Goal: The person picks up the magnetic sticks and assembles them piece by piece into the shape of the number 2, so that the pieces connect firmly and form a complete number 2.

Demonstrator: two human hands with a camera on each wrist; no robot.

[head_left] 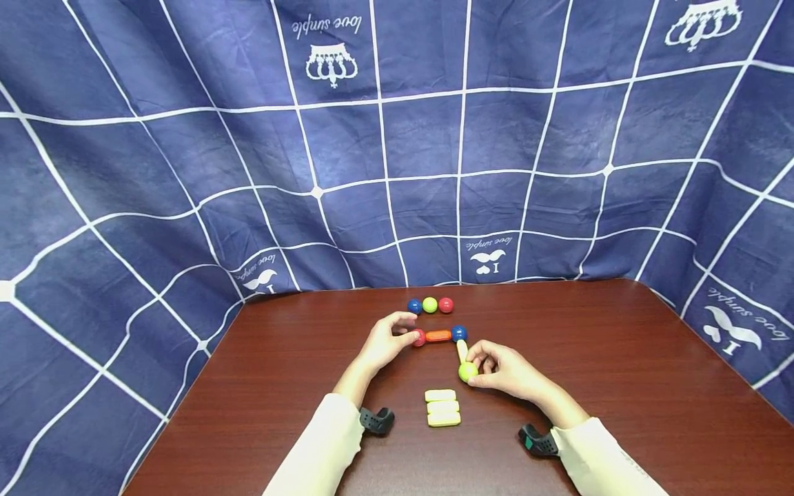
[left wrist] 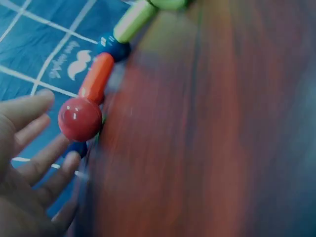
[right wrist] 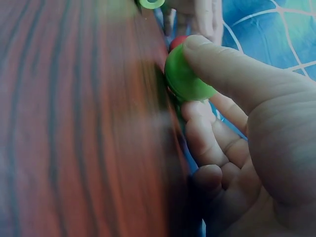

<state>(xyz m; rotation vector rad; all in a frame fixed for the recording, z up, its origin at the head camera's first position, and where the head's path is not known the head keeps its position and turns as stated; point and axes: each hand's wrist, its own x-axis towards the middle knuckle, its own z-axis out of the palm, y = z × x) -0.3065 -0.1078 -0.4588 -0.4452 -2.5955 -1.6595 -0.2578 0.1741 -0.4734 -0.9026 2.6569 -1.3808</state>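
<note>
A joined chain lies on the table: a red ball [head_left: 419,338], an orange rod [head_left: 438,335], a blue ball [head_left: 459,333], a pale yellow-green rod [head_left: 462,351] and a green ball [head_left: 468,373]. It bends at the blue ball. My right hand [head_left: 510,370] pinches the green ball [right wrist: 187,76] between thumb and fingers. At the other end, my left hand [head_left: 383,344] is spread around the red ball [left wrist: 80,119], with loosely extended fingers and the thumb tip close beside it.
Behind the chain, a loose blue ball [head_left: 415,306], green ball [head_left: 430,304] and red ball [head_left: 446,304] stand in a row. Yellow rods [head_left: 442,407] lie side by side nearer me. A blue checked cloth [head_left: 428,138] hangs behind the brown table [head_left: 279,386].
</note>
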